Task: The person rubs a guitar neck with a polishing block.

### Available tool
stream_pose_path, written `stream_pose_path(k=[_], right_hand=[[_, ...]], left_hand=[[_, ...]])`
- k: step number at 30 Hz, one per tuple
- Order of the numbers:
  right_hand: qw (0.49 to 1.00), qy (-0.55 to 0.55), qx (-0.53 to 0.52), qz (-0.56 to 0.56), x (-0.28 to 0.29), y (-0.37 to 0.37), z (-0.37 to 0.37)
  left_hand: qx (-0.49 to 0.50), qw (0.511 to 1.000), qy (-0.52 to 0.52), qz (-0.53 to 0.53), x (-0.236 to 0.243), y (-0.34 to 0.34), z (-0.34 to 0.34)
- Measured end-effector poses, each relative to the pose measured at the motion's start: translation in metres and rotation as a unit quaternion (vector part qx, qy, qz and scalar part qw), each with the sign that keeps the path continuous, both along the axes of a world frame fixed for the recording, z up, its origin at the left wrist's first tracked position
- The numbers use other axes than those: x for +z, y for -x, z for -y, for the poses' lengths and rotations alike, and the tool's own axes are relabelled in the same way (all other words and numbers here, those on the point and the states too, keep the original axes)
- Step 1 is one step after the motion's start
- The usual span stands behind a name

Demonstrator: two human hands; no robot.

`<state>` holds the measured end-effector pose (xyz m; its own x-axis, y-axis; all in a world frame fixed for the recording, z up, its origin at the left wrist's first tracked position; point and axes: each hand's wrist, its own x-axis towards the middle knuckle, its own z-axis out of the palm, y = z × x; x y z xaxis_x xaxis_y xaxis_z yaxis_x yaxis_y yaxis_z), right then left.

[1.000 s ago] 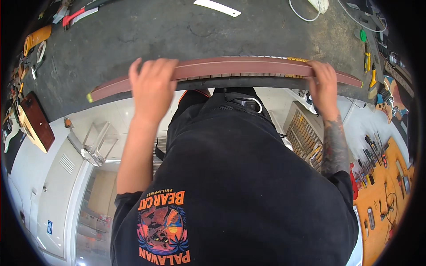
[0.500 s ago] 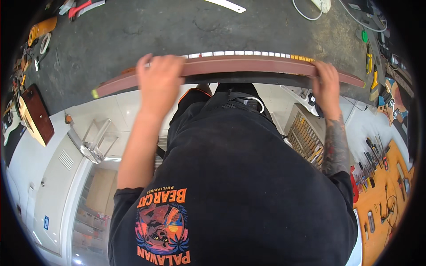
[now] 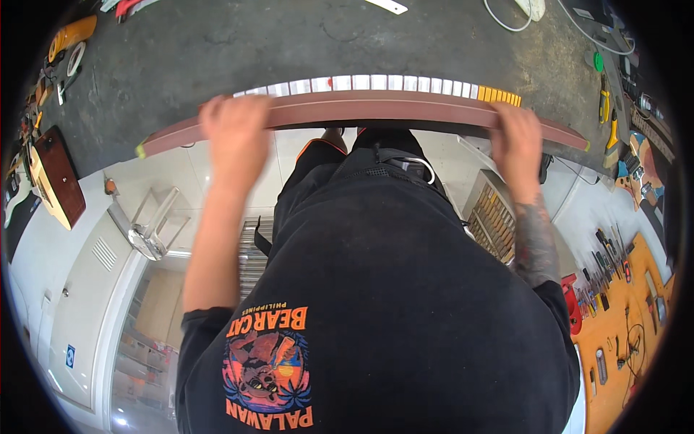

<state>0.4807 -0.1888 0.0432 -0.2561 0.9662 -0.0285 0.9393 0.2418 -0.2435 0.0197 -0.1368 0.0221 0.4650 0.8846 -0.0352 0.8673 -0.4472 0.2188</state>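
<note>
A long, straight reddish-brown bar point(image 3: 383, 111) with yellowish-green ends lies crosswise along the near edge of the dark workbench point(image 3: 253, 43). Toward its left part, my left hand point(image 3: 237, 137) is closed over the bar, slightly smeared by motion. My right hand point(image 3: 517, 141) grips it toward the right end, fingers over the far side. Just beyond the bar shows a strip of white and yellow segments point(image 3: 390, 82) parted by thin dark lines, like a taped guitar fretboard. The bar hides the strip's near side, and I cannot tell whether they touch.
At the bench's left lie an orange roll point(image 3: 72, 30) and a white tape roll point(image 3: 75, 59). A pale ruler-like strip point(image 3: 390, 6) and a white cable point(image 3: 506, 27) are at the back. A yellow-handled brush point(image 3: 612, 137) lies right; a wooden guitar body point(image 3: 58, 181) stands left.
Both hands have shifted left together with the bar, still gripping it. More of the white segments now shows beyond the bar.
</note>
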Motion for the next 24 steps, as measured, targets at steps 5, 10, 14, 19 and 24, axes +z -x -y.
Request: stream_pose_path(k=[5, 10, 14, 19, 24], right_hand=[[0.999, 0.017, 0.003, -0.032, -0.005, -0.014, 0.008], [0.992, -0.029, 0.026, -0.117, -0.01, 0.118, -0.01], [0.998, -0.014, 0.043, -0.048, -0.008, 0.04, 0.0], [1.0, 0.011, -0.006, -0.012, 0.001, -0.047, 0.017], [0.996, -0.008, 0.038, -0.081, -0.01, 0.097, -0.007]], left_hand=[[0.024, 1.0, 0.007, 0.008, 0.002, -0.01, 0.003], [0.09, 0.994, -0.015, -0.054, 0.008, 0.11, 0.001], [0.042, 0.999, -0.004, -0.002, 0.002, 0.048, 0.005], [-0.001, 1.0, 0.007, 0.023, 0.005, -0.039, 0.009], [0.09, 0.994, -0.004, -0.057, 0.006, 0.096, 0.006]])
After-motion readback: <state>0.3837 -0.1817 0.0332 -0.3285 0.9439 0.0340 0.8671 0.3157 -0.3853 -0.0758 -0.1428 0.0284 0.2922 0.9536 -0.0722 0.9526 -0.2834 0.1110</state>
